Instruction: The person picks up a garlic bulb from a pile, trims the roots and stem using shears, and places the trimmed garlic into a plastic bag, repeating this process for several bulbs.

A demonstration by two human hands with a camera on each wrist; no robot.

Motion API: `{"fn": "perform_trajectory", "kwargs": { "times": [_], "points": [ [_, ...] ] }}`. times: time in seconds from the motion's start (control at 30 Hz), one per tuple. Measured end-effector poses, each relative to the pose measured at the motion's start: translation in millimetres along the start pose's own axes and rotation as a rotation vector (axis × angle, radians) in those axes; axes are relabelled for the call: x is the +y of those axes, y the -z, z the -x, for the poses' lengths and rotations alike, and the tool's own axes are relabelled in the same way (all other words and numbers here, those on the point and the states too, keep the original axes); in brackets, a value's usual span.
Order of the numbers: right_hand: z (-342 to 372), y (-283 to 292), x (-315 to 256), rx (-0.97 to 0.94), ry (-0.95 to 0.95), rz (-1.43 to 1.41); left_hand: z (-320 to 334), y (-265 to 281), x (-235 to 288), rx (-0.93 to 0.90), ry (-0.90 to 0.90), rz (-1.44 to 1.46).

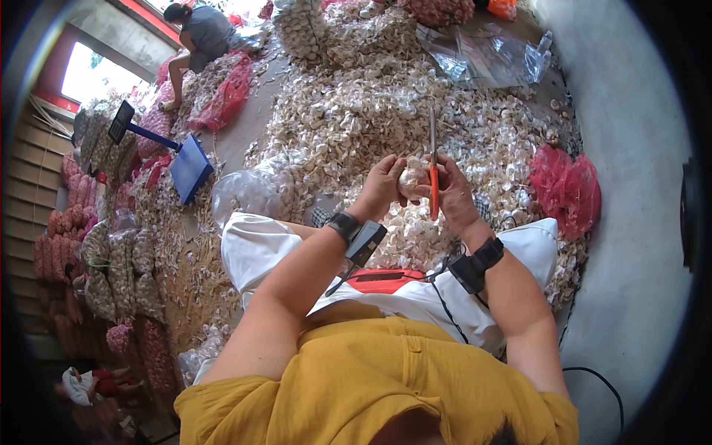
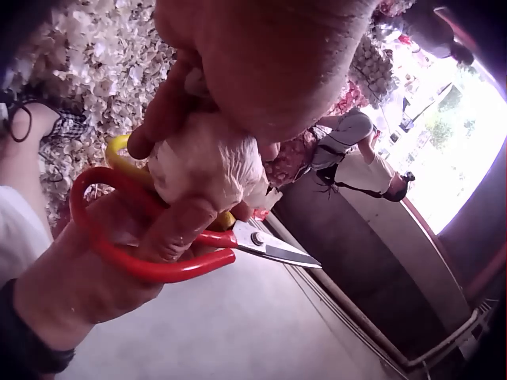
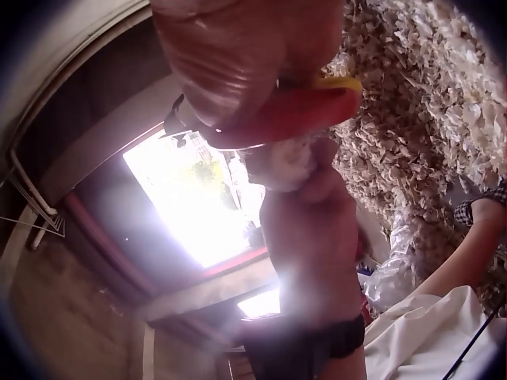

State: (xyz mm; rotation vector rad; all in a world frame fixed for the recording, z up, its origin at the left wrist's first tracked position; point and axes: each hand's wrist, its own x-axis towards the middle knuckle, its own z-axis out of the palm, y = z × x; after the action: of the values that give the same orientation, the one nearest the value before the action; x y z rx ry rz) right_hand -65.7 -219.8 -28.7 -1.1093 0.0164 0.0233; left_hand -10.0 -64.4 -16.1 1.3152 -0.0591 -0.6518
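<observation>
A pale garlic bulb (image 1: pixel 412 179) is between my two hands, over the lap. My left hand (image 1: pixel 383 185) grips it, the fingers curled round its side in the left wrist view. Scissors (image 1: pixel 434 189) with one red and one yellow handle are held in my right hand (image 1: pixel 454 194). Their short metal blades point away from my body. In the left wrist view the right thumb lies against the bulb (image 2: pixel 210 162), while the scissor blades (image 2: pixel 277 252) stick out beyond it. The right wrist view shows the red handle overlapping the bulb (image 3: pixel 289 162).
Loose garlic and papery skins (image 1: pixel 356 111) heap up in front and round my legs. A pink net bag (image 1: pixel 565 191) lies at the right by the wall (image 1: pixel 623 148). At the left stand a blue scale (image 1: pixel 191 169) and filled net sacks (image 1: pixel 122 267). Another person (image 1: pixel 206 33) sits at the back.
</observation>
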Motion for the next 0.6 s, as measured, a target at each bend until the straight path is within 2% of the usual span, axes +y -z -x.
{"fn": "perform_trajectory", "kwargs": {
  "times": [0.2,0.27,0.33,0.37,0.4,0.47,0.53,0.6],
  "points": [
    [-4,2,-2,-0.02,-0.035,-0.11,-12,21,-19,0.061,0.068,-0.016],
    [-5,4,-5,0.055,-0.069,-0.312,-14,31,-29,0.103,0.108,-0.015],
    [-8,13,1,0.084,-0.037,-0.364,-2,28,-25,-0.006,-0.058,-0.525],
    [-9,16,4,0.146,-0.028,-0.328,-11,43,-42,-0.086,-0.09,-0.579],
    [-9,16,5,0.206,-0.017,-0.293,-8,39,-38,-0.085,-0.09,-0.579],
    [-7,14,2,0.211,-0.008,-0.247,2,23,-21,-0.048,-0.035,-0.195],
    [-5,13,3,0.208,-0.039,-0.084,5,18,-10,-0.077,-0.104,-0.201],
    [-6,15,8,0.221,-0.029,-0.04,8,12,-1,-0.105,-0.173,-0.208]
  ]
}}
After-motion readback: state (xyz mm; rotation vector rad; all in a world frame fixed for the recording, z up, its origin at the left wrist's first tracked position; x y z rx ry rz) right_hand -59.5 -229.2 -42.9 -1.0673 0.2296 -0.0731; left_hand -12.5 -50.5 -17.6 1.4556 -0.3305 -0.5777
